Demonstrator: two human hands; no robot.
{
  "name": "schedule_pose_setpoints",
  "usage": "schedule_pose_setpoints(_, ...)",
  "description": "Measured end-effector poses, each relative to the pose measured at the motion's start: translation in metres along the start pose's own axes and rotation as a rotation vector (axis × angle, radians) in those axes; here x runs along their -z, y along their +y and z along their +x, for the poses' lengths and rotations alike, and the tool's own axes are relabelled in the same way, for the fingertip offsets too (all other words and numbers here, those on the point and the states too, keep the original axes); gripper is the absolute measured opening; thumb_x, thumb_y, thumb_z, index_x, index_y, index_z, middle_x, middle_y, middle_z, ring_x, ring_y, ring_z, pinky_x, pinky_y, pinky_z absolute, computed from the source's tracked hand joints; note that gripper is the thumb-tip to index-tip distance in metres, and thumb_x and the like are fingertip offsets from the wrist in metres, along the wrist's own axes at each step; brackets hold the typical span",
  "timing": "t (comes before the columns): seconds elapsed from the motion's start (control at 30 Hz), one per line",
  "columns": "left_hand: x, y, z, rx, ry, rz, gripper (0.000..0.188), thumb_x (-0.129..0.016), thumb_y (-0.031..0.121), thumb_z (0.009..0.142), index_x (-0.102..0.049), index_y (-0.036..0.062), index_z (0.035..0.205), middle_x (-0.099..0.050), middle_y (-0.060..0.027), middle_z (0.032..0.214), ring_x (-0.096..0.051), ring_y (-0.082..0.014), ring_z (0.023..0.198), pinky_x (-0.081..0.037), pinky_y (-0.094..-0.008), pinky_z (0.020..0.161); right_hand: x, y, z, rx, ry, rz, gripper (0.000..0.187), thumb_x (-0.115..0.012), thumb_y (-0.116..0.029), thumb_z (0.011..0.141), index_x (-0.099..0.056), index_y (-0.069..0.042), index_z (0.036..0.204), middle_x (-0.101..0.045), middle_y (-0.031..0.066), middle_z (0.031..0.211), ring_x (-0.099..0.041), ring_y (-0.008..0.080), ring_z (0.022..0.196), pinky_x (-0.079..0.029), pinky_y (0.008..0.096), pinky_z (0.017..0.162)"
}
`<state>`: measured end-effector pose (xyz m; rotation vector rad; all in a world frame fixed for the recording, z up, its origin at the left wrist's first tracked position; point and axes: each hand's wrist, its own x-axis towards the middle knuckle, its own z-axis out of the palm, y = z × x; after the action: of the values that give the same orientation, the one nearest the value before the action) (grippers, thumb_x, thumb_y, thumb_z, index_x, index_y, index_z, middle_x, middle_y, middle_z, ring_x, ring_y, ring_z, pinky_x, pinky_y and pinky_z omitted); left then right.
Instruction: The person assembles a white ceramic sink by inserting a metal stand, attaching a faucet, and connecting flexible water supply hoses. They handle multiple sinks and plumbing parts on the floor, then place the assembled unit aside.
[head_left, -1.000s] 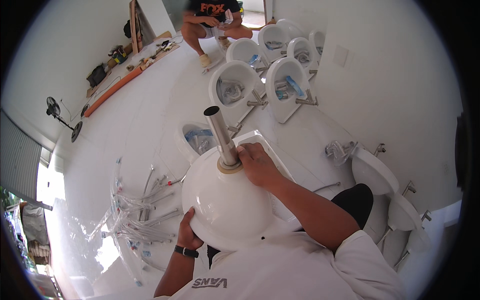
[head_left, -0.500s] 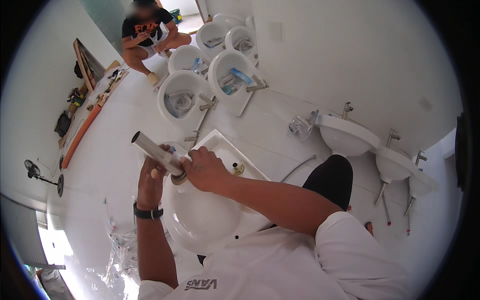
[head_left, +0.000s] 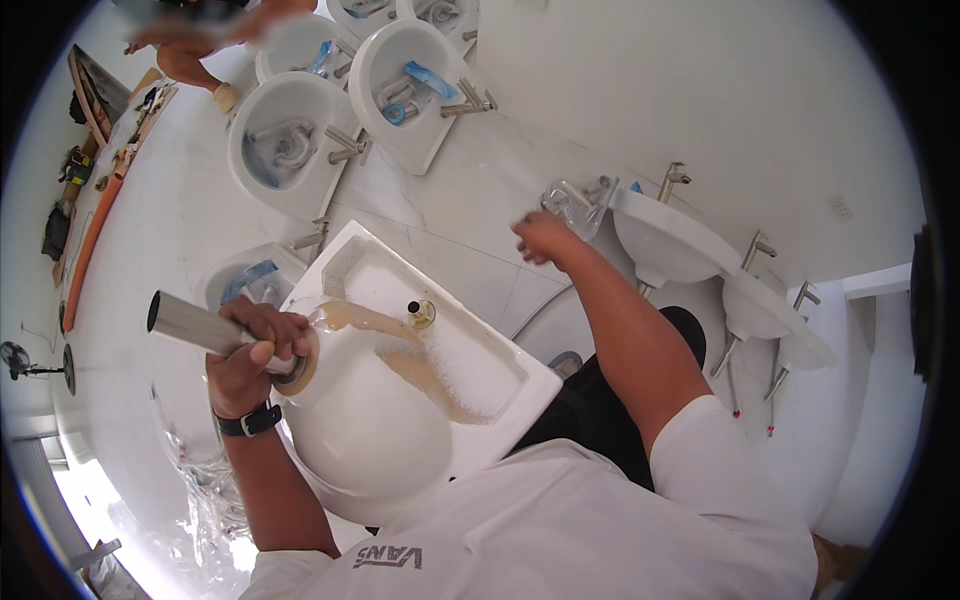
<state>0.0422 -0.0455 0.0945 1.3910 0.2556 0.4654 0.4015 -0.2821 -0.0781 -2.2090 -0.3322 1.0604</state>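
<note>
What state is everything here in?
Nearest washbasin: upside down
Metal drain pipe: slanted, open-ended
Left hand: closed around drain pipe
Clear plastic bag: fittings inside
Right hand: beside the bag, contact unclear
Floor washbasins: bowls up, parts inside
Black wristwatch: strapped on
Orange pipe: lying down

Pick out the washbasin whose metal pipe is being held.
The underside-up white washbasin nearest the person: the left grip is closed around its metal pipe. Neither grip touches the washbasins ahead or the washbasins at right.
</note>
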Motion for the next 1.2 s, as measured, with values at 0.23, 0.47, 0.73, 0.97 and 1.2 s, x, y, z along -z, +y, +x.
schedule_pose_setpoints(0.23, 0.005, -0.002, 0.006, -0.014, -0.063, -0.011, 0.033, -0.082, 0.031, 0.083, -0.056, 0.0097, 0.086, -0.062, -0.0074, 0.070, -0.067, -0.0234, 0.070, -0.051, -0.0444, 0.099, -0.101, 0.199, 0.072, -0.590, -0.320, -0.150, 0.050, -0.063, -0.030, 0.100, -0.054, -0.001, 0.140, -0.066, 0.0256, 0.124, -0.070, 0.0435, 0.099, -0.060, 0.0572, 0.073)
schedule_pose_setpoints(0.47, -0.007, -0.002, 0.013, 0.010, 0.005, 0.076, 0.036, -0.083, 0.034, 0.083, -0.055, 0.0109, 0.085, -0.063, -0.0067, 0.070, -0.067, -0.0239, 0.069, -0.052, -0.0456, 0.095, -0.159, 0.198, 0.038, -0.206, -0.452, -0.561, 0.043, -0.065, -0.020, 0.090, -0.067, 0.004, 0.125, -0.066, 0.0262, 0.126, -0.069, 0.0383, 0.109, -0.059, 0.0494, 0.084)
schedule_pose_setpoints(0.73, -0.016, -0.008, 0.025, 0.028, -0.010, 0.130, 0.039, -0.081, 0.038, 0.085, -0.052, 0.0125, 0.088, -0.058, -0.0036, 0.069, -0.062, -0.0211, 0.069, -0.050, -0.0438, 0.094, -0.139, 0.188, 0.022, -0.453, 0.340, -0.049, 0.038, -0.064, -0.010, 0.088, -0.059, 0.002, 0.124, -0.065, 0.0249, 0.120, -0.068, 0.0395, 0.111, -0.057, 0.0495, 0.093)
schedule_pose_setpoints(0.97, -0.016, -0.008, 0.029, 0.027, -0.074, -0.002, 0.037, -0.083, 0.034, 0.083, -0.057, 0.0084, 0.087, -0.062, -0.0067, 0.071, -0.066, -0.0239, 0.072, -0.051, -0.0445, 0.098, -0.106, 0.126, -0.001, -0.455, 0.381, 0.148, 0.040, -0.063, -0.007, 0.086, -0.057, 0.006, 0.123, -0.068, 0.0288, 0.112, -0.070, 0.0420, 0.104, -0.059, 0.0481, 0.087)
schedule_pose_setpoints(1.2, 0.004, -0.009, 0.010, 0.054, -0.089, -0.091, 0.040, -0.084, 0.034, 0.080, -0.059, 0.0047, 0.090, -0.067, -0.0086, 0.076, -0.070, -0.0240, 0.078, -0.050, -0.0437, 0.101, -0.067, 0.080, -0.048, -0.158, 0.139, 0.540, 0.039, -0.061, -0.006, 0.093, -0.062, 0.006, 0.130, -0.067, 0.0135, 0.086, -0.064, 0.0176, 0.065, -0.051, 0.0301, 0.058)
